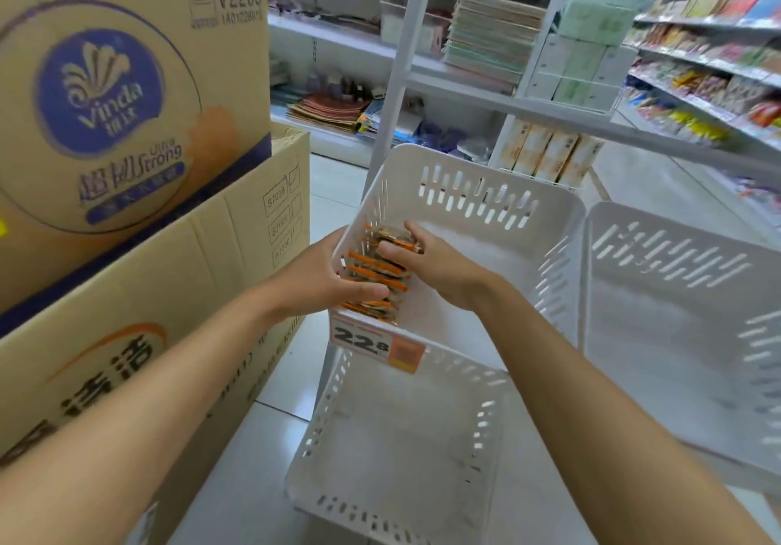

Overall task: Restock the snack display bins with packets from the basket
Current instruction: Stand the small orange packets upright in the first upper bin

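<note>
A row of orange-edged snack packets (380,278) stands against the left wall of the upper white display bin (477,202). My left hand (321,278) wraps over the bin's left rim, its fingers curled against the packets. From the other side my right hand (427,265) holds the same row, thumb and fingers on the upper packets. A price tag (372,343) reading 22.8 hangs on that bin's front edge. Below it sits a lower white bin (334,426), and to the right another white bin (676,333); neither shows any packets. No basket is in view.
Two stacked cardboard boxes (126,121) stand close on the left. White shelving (405,58) with stationery and tissue packs rises behind the bins. Shelves of snacks (710,79) line the right. The floor is pale tile (279,379).
</note>
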